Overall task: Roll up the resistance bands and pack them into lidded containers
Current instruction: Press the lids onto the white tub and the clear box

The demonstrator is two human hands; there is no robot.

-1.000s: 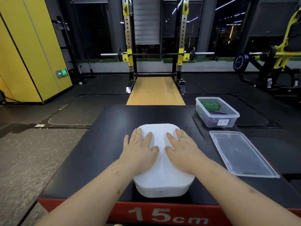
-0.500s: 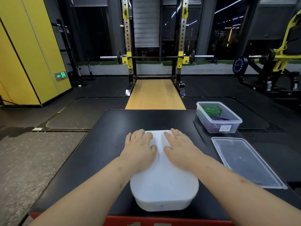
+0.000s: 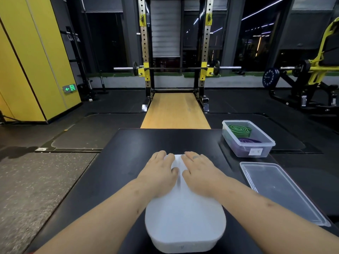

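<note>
Both left hand point(image 3: 158, 174) and right hand point(image 3: 200, 174), fingers point(image 3: 161, 157) straight, press container point(image 3: 185, 221) lying lengthwise away.

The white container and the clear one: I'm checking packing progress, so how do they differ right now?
The white container is closed and opaque, contents hidden; the clear container stands open, showing a rolled green band and a purple band, its lid lying beside it. The left hand and right hand press flat on the white container; the clear container is untouched. Both are rounded rectangular tubs on the black platform.
</note>
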